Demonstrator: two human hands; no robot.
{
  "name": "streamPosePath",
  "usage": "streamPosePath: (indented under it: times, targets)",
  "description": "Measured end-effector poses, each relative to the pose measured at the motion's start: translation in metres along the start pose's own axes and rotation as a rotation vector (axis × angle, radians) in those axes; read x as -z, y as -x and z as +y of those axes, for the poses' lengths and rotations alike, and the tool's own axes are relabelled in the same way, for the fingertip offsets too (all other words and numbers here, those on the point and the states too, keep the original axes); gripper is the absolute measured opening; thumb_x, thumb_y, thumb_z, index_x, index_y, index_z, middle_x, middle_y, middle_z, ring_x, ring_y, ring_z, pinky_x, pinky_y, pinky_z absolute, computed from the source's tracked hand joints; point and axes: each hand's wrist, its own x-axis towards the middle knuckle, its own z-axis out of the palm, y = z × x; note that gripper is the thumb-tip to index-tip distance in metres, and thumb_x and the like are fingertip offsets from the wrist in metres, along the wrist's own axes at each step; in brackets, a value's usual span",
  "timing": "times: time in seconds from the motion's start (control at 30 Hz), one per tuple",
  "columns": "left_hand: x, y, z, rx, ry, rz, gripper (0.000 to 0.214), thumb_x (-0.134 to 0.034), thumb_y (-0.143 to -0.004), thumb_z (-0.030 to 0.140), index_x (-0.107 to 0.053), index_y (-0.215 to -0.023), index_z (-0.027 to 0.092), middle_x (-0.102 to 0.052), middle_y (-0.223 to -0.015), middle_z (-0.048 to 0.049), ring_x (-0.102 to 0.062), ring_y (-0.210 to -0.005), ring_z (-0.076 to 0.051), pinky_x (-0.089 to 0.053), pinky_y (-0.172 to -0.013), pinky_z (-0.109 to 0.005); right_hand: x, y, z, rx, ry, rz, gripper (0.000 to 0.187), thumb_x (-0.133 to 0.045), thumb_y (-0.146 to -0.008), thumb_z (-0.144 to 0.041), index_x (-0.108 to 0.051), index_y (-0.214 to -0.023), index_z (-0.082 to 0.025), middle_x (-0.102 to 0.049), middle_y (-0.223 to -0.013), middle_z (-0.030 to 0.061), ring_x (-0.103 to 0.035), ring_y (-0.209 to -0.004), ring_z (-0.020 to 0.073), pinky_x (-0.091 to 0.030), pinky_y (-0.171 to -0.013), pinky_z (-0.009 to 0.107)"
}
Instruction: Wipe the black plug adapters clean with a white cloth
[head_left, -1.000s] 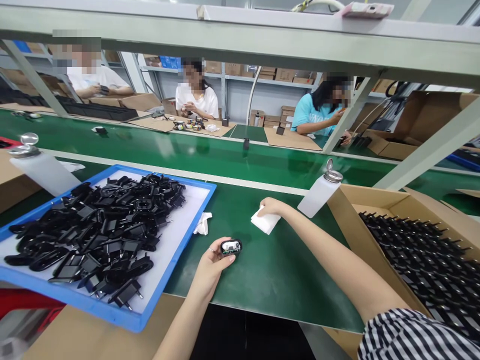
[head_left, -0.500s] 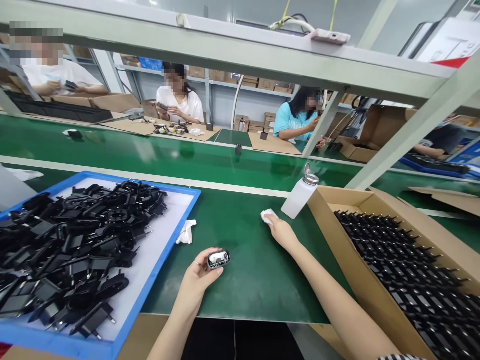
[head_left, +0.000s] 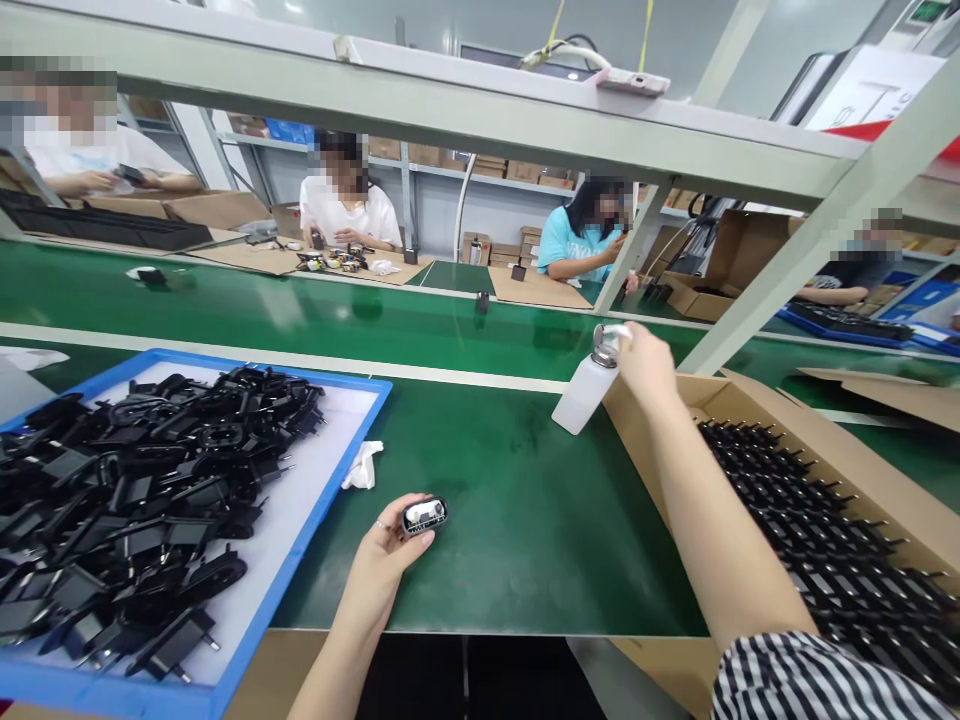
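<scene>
My left hand [head_left: 386,558] is closed around a small black plug part [head_left: 424,515] with a light inner face, held above the green mat [head_left: 510,520]. My right hand [head_left: 643,362] is raised onto the metal cap of a white dispenser bottle [head_left: 581,392], pressing a white wipe [head_left: 624,334] against it; only a corner of the wipe shows. A blue tray [head_left: 330,470] heaped with black plug parts [head_left: 150,480] lies at my left. A cardboard box [head_left: 825,450] with rows of black plug parts stands at my right.
A crumpled white wipe [head_left: 363,466] lies on the mat by the tray. A green conveyor belt [head_left: 337,310] runs beyond the mat. Several people sit working on its far side. A grey metal frame beam [head_left: 450,110] crosses overhead, with a slanted post [head_left: 810,230] at right.
My right hand lifted the white wipe off the mat and moved up and right onto the bottle's cap. My left hand kept holding the plug part nearly still.
</scene>
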Motion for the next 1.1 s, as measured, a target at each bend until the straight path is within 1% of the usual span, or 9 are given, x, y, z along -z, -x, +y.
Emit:
streamPosePath:
  times: [0.1, 0.2, 0.37, 0.5, 0.57, 0.67, 0.8, 0.93, 1.1]
  targets:
    - [0.002, -0.002, -0.002, -0.012, 0.007, -0.011, 0.037, -0.065, -0.050, 0.019, -0.054, -0.085, 0.018, -0.056, -0.087, -0.0012, -0.049, -0.080, -0.011, -0.037, -0.070, -0.016, -0.035, 0.008, 0.005, 0.238, -0.050, 0.028, 0.034, -0.031, -0.074, -0.012, -0.047, -0.103, -0.007, -0.051, -0.091, 0.0148, -0.047, -0.084, 0.0267, -0.039, -0.069, 0.036]
    - [0.006, -0.004, -0.003, -0.002, 0.009, -0.049, 0.037, -0.065, -0.050, 0.017, -0.054, -0.085, 0.019, -0.056, -0.087, -0.0011, -0.049, -0.080, -0.011, -0.037, -0.071, -0.017, -0.048, 0.013, 0.014, 0.412, -0.048, 0.135, 0.037, -0.029, -0.071, -0.010, -0.047, -0.102, -0.003, -0.046, -0.102, 0.0157, -0.039, -0.096, 0.0250, -0.034, -0.080, 0.036]
    - [0.004, -0.004, -0.002, -0.001, 0.022, -0.057, 0.036, -0.065, -0.050, 0.015, -0.055, -0.084, 0.019, -0.056, -0.088, -0.0012, -0.050, -0.079, -0.012, -0.038, -0.071, -0.019, -0.035, 0.015, 0.015, 0.433, -0.008, 0.125, 0.036, -0.030, -0.067, -0.011, -0.051, -0.095, -0.002, -0.048, -0.097, 0.0179, -0.039, -0.096, 0.0279, -0.030, -0.079, 0.044]
    - [-0.006, 0.001, 0.002, 0.011, 0.034, -0.093, 0.037, -0.065, -0.049, 0.012, -0.056, -0.084, 0.017, -0.057, -0.086, -0.0021, -0.050, -0.080, -0.013, -0.038, -0.073, -0.021, -0.019, 0.047, -0.014, 0.388, -0.184, 0.166, 0.035, -0.029, -0.071, -0.015, -0.050, -0.098, -0.008, -0.049, -0.097, 0.0138, -0.039, -0.095, 0.0274, -0.028, -0.080, 0.045]
    - [-0.012, 0.003, 0.003, 0.030, 0.051, -0.123, 0.040, -0.066, -0.048, 0.012, -0.055, -0.086, 0.017, -0.057, -0.083, -0.0017, -0.051, -0.076, -0.012, -0.039, -0.070, -0.020, -0.015, 0.077, -0.035, 0.383, -0.425, 0.035, 0.034, -0.030, -0.073, -0.020, -0.050, -0.100, -0.012, -0.051, -0.093, 0.0099, -0.045, -0.088, 0.0248, -0.036, -0.074, 0.037]
    - [-0.018, 0.005, 0.005, 0.034, 0.112, -0.190, 0.040, -0.066, -0.049, 0.012, -0.053, -0.086, 0.018, -0.058, -0.076, -0.0002, -0.052, -0.068, -0.011, -0.039, -0.063, -0.019, -0.016, 0.126, -0.066, 0.380, -0.854, -0.382, 0.031, -0.030, -0.074, -0.023, -0.052, -0.095, -0.015, -0.053, -0.091, 0.0043, -0.049, -0.081, 0.0192, -0.041, -0.070, 0.029]
    - [-0.020, 0.005, 0.008, 0.056, 0.161, -0.291, 0.040, -0.066, -0.050, 0.014, -0.052, -0.086, 0.016, -0.058, -0.074, -0.0013, -0.052, -0.067, -0.012, -0.039, -0.064, -0.022, -0.017, 0.166, -0.085, 0.374, -1.128, -0.717, 0.028, -0.031, -0.078, -0.023, -0.051, -0.097, -0.017, -0.052, -0.096, 0.0009, -0.047, -0.087, 0.0162, -0.039, -0.077, 0.027]
    - [-0.018, 0.006, 0.011, 0.065, 0.181, -0.318, 0.035, -0.066, -0.051, 0.013, -0.053, -0.083, 0.014, -0.057, -0.076, -0.0018, -0.051, -0.071, -0.012, -0.039, -0.065, -0.021, -0.019, 0.177, -0.078, 0.546, -1.209, -0.838, 0.029, -0.030, -0.080, -0.021, -0.049, -0.102, -0.021, -0.049, -0.101, -0.0008, -0.045, -0.092, 0.0156, -0.037, -0.079, 0.027]
    - [-0.014, 0.011, 0.012, 0.095, 0.212, -0.295, 0.028, -0.066, -0.051, 0.012, -0.050, -0.074, 0.014, -0.056, -0.065, 0.0011, -0.050, -0.060, -0.008, -0.038, -0.055, -0.017, -0.020, 0.181, -0.060, 0.573, -1.250, -0.787, 0.027, -0.032, -0.082, -0.023, -0.049, -0.102, -0.022, -0.049, -0.101, 0.0000, -0.042, -0.094, 0.0166, -0.035, -0.080, 0.027]
